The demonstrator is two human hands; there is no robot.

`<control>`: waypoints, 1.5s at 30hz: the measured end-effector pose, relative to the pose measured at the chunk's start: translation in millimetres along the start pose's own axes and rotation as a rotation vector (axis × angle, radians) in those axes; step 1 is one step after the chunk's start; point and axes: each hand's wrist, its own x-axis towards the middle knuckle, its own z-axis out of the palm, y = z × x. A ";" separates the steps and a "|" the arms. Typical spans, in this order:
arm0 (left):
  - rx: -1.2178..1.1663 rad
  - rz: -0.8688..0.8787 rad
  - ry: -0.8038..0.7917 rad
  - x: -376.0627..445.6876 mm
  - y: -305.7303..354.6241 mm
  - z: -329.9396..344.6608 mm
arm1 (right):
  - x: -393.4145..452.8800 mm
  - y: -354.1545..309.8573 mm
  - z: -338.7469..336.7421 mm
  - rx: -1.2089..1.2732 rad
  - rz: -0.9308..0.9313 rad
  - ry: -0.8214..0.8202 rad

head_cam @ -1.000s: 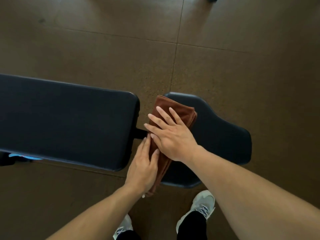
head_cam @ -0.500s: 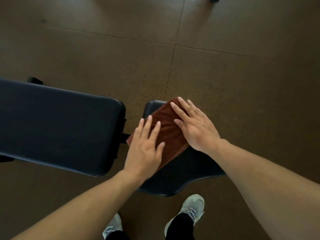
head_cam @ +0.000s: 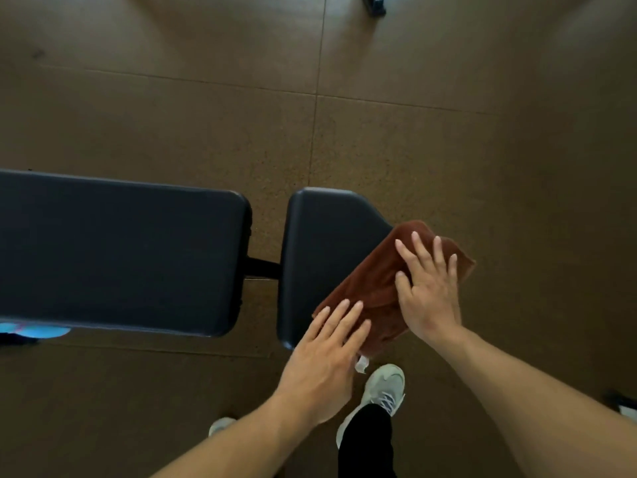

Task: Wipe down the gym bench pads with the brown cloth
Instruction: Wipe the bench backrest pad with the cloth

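Our left hand (head_cam: 322, 353) and right hand (head_cam: 427, 288), fingers spread flat, press the brown cloth (head_cam: 375, 288), its long axis diagonal across the seat pad (head_cam: 324, 243); the long back pad (head_cam: 120, 257) lies leftward, nearer our left.

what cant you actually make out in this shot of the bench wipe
- Seat pad, head view: its right end is hidden under the brown cloth and both hands.
- Long pad: cut off by the left edge.
- Cloth surface under the left hand and right hand: covered.
- Bench frame: hidden below the pads, except the bar in the gap.
- Dark object at top: cut off.
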 end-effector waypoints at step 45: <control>-0.198 -0.797 0.267 -86.4 -73.1 35.9 | -7.4 29.2 19.1 0.333 0.240 0.310</control>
